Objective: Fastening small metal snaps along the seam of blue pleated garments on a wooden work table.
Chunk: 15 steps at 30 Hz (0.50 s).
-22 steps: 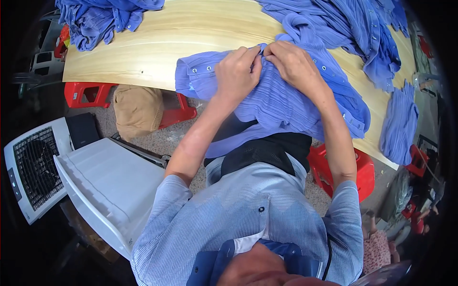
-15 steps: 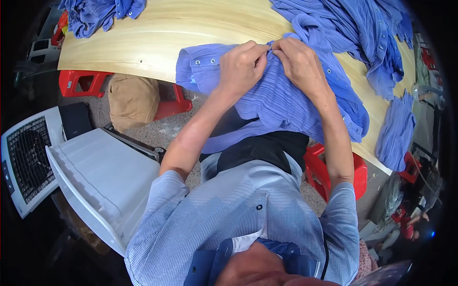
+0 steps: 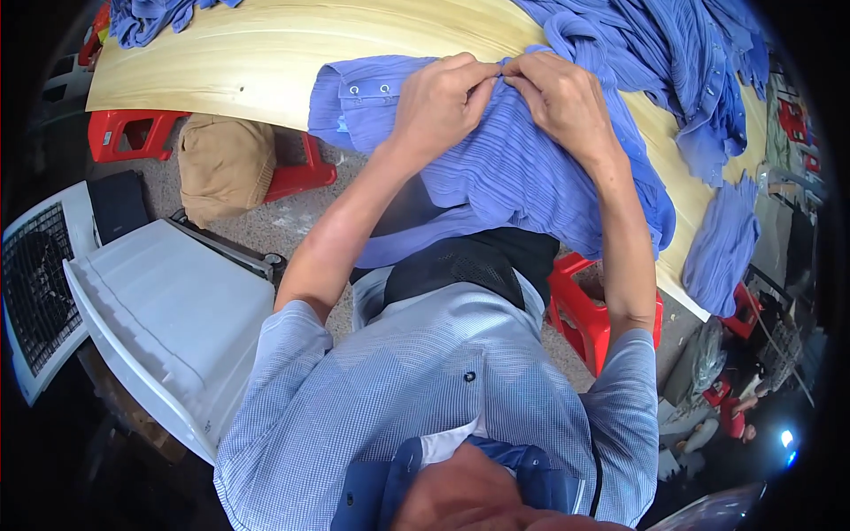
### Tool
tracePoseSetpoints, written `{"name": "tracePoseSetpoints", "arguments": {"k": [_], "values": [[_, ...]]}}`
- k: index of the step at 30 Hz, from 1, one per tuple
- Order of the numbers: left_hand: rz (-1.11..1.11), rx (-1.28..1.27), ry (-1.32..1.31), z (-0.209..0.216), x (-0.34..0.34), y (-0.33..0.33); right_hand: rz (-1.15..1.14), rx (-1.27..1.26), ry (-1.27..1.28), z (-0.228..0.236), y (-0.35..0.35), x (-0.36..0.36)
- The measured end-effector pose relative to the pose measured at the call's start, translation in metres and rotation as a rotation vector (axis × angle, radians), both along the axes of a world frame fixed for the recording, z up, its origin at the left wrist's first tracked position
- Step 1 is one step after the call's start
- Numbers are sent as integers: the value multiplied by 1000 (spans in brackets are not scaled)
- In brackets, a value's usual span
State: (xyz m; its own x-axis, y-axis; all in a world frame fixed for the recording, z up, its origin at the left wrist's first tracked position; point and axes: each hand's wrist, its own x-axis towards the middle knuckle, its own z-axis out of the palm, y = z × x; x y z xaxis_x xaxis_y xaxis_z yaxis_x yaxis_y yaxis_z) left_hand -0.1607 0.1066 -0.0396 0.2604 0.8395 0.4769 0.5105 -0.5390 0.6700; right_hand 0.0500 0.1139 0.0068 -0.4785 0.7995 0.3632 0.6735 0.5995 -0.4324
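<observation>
A blue crinkled garment (image 3: 522,168) hangs over the near edge of the table and down onto my lap. Pale ring-shaped snaps (image 3: 384,89) line a band of it beside my left hand (image 3: 443,102). That hand is closed, pinching the garment's upper edge between thumb and fingers. Close on its right, my right hand (image 3: 567,99) pinches the same edge, its fingers bent. The fingertips of both almost meet there, and they hide the exact bit of cloth between them.
More blue garments (image 3: 637,44) are heaped at the table's far right, and another piece (image 3: 722,243) lies near its right edge. On the wooden tabletop (image 3: 266,66), blue cloth (image 3: 146,19) sits far left. Red stools (image 3: 584,310), a tan cloth bundle (image 3: 226,164) and a white appliance (image 3: 177,310) stand below.
The whole view has shifted slightly, so everything sits a little further left, and the table higher. Both hands keep their pinch on the garment. Snaps on its right side show less now.
</observation>
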Motion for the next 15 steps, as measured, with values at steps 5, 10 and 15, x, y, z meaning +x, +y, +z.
{"name": "tracePoseSetpoints", "arguments": {"k": [5, 10, 15], "values": [[-32, 85, 23, -2, 1, 0, -16, 104, 42, -5, -6, 1], [-62, 93, 78, 2, -1, -1, 56, 335, -60, -3, -5, 1], [-137, 100, 107, 15, -4, -5, 21, 456, -51, -15, -28, 9]]}}
